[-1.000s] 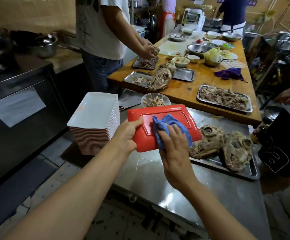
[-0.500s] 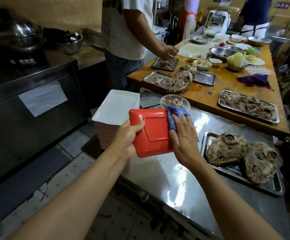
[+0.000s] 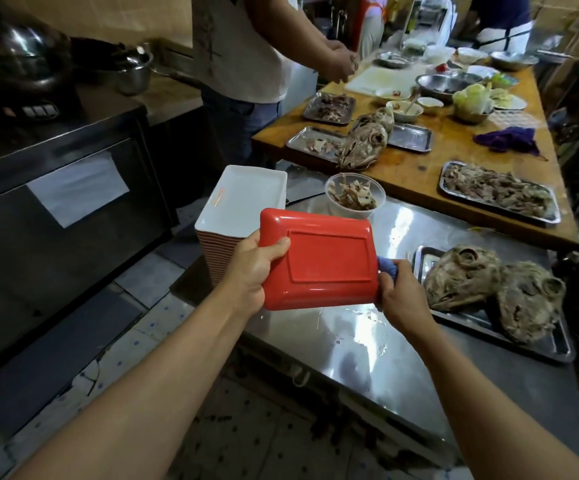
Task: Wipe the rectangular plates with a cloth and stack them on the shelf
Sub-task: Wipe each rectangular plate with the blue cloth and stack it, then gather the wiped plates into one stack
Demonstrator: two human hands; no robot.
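far to my left a dark steel oven cabinet (image 3: 56, 209) fills the side of the room, with a pale sheet (image 3: 76, 188) stuck to its front and a domed pot lid (image 3: 21, 60) sitting on top. beside it, towards the middle, a tall stack of rectangular plates (image 3: 243, 199) stands at the corner of the steel table (image 3: 367, 351), white faces up and red edges showing down its side.

my left hand (image 3: 253, 271) grips the left short edge of the red plate (image 3: 319, 259), thumb curled over onto the surface that faces me, the other fingers hidden behind it. the plate is held in the air above the steel table, just in front of the stack, turned so its raised underside frame faces me. my right hand (image 3: 400, 296) holds the plate's right edge, fingers wrapped behind it, with the blue cloth (image 3: 386, 266) bunched between my fingers and the plate; only a small fold of the cloth shows above my knuckles.

behind the plate a clear bowl of scraps (image 3: 353, 197) sits on the steel table. right of my right hand a metal tray (image 3: 488, 327) carries two cooked animal heads (image 3: 495, 289) side by side. beyond, the wooden table (image 3: 416, 168) holds more trays of meat and a purple cloth (image 3: 506, 140), and a person in a white shirt (image 3: 243, 46) stands at its left end.
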